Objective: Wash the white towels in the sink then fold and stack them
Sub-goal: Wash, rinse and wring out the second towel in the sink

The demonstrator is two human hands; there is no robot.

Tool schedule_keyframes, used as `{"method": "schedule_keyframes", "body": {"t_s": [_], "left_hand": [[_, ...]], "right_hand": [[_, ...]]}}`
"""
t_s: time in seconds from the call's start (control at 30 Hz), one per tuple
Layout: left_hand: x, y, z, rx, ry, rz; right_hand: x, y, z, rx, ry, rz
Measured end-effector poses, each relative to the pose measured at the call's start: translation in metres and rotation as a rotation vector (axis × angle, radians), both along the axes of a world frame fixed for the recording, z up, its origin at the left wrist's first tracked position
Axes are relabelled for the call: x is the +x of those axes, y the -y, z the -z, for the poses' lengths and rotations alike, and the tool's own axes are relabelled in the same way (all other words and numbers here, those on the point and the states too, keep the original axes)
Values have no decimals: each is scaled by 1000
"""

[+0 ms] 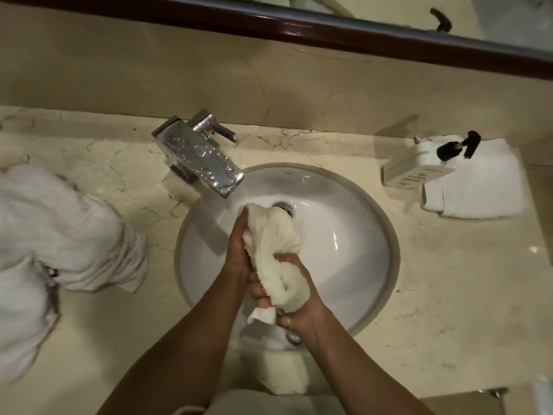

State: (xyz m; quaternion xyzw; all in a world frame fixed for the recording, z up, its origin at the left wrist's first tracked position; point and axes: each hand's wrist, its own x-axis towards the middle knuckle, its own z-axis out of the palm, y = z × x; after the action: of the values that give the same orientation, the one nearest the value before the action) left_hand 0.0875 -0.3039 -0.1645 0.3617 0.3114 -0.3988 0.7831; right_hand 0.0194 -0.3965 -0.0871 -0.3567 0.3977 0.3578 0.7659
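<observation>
Both hands hold one white towel (273,250) over the round white sink (353,235). The towel is bunched and twisted into a thick roll. The left hand (239,253) lies along its left side with the fingers reaching toward the drain, and they wrap the cloth. The right hand (294,298) grips the lower end tightly; a small corner of the cloth comes out under its fingers. The chrome faucet (199,154) (its top is covered with water drops) points over the basin from the upper left. A pile of white towels (59,229) lies on the marble counter (449,280) at the left. At the right a folded towel (478,187) lies beside a soap dispenser (416,166).
</observation>
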Motion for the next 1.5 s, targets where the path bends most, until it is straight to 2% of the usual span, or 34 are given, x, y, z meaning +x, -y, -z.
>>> {"method": "schedule_keyframes", "body": {"t_s": [0.03,0.07,0.13,0.2,0.33,0.47,0.6,0.63,0.7,0.77,0.87,0.97,1.03,1.13,1.17,1.27,1.37,1.43,1.5], "left_hand": [[7,-2,-6,-41,9,-6],[15,-3,-6,-23,46,-15],[26,-3,-13,52,95,3],[26,1,-15,111,201,46],[32,1,-15,438,400,209],[30,-2,-16,704,591,392],[20,-5,-16,867,617,487],[18,-6,-15,871,605,465],[15,-11,-10,774,504,295],[14,-20,-3,579,353,123],[14,-39,1,252,158,43],[9,-54,3,146,164,57],[1,-58,4,89,232,13],[-12,-53,2,109,380,-32],[-15,-51,1,117,425,-42],[-23,-43,-6,195,501,-74],[-25,-35,-19,277,524,-107],[-25,-29,-20,360,436,-164],[-25,-24,-12,397,181,-240]], "right_hand": [[0,1,8,27,-72,8],[3,0,9,-91,-121,-49],[3,2,11,-308,-10,-235],[5,4,10,-354,125,-247],[6,1,19,-521,272,-267],[1,-8,28,-647,254,-404],[-4,-8,27,-752,246,-494],[-4,-7,28,-751,257,-504],[-6,-3,29,-761,302,-496],[-7,3,29,-703,327,-394],[-8,12,26,-576,221,-204],[-12,18,31,-595,66,-62],[-16,21,37,-556,-4,139],[-12,17,37,-267,-76,575],[-8,13,38,-193,-103,653],[6,6,44,-147,-170,667],[14,0,46,68,-106,683],[24,0,46,-65,-10,761],[34,4,41,-334,63,837]]}}
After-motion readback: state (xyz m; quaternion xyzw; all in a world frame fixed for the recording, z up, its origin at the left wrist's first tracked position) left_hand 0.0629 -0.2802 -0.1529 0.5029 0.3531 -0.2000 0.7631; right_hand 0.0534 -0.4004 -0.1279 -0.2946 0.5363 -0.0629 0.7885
